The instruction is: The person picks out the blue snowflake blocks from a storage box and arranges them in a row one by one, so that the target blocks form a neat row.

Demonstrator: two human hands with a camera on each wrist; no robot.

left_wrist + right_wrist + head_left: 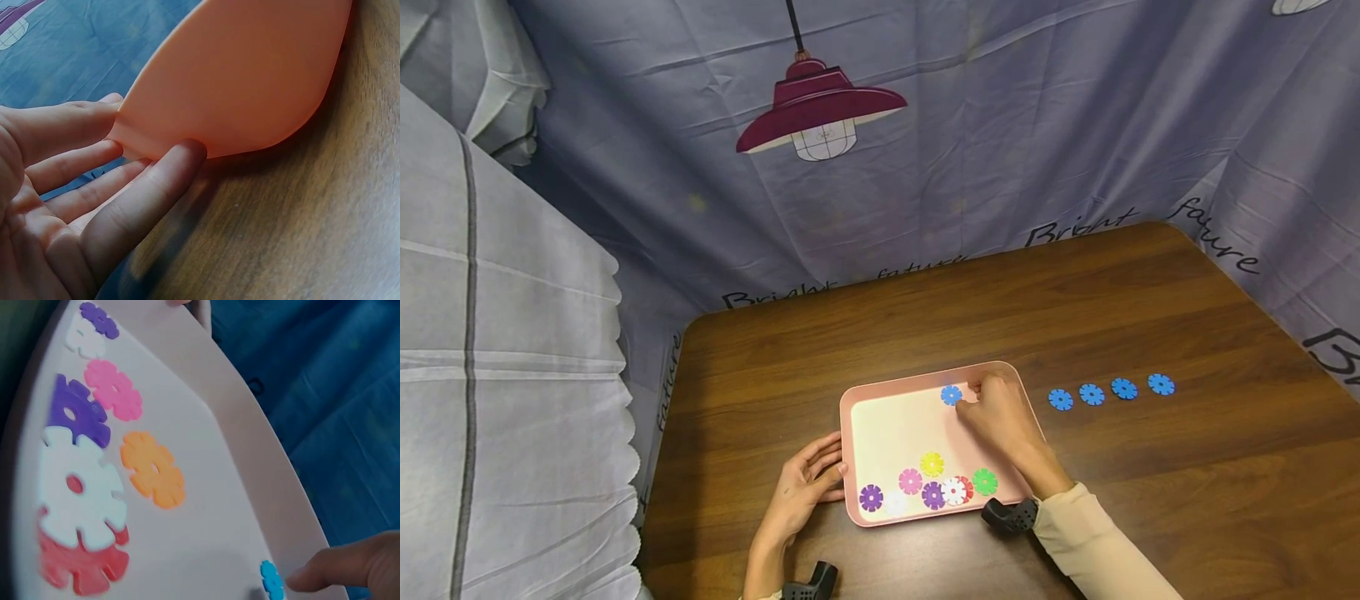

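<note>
A shallow pink tray [917, 385] lies on the table with several flower-shaped discs inside. The left hand [808, 485] rests against the tray's left wall. In the left wrist view its fairly straight fingers [69, 128] and thumb touch the outer side. Over the tray's far right part is the right hand [1000, 417], its fingertips beside a blue disc [951, 395]. The right wrist view shows one fingertip close to that disc; whether they touch is unclear. Near the tray's front wall lie purple [871, 498], pink [911, 481], yellow [932, 464], white [954, 491], red and green [985, 482] discs.
Several blue discs [1092, 394] lie in a row on the wooden table [790, 367], right of the tray. A printed curtain [1000, 125] hangs behind the table. White cloth [535, 375] hangs at the left.
</note>
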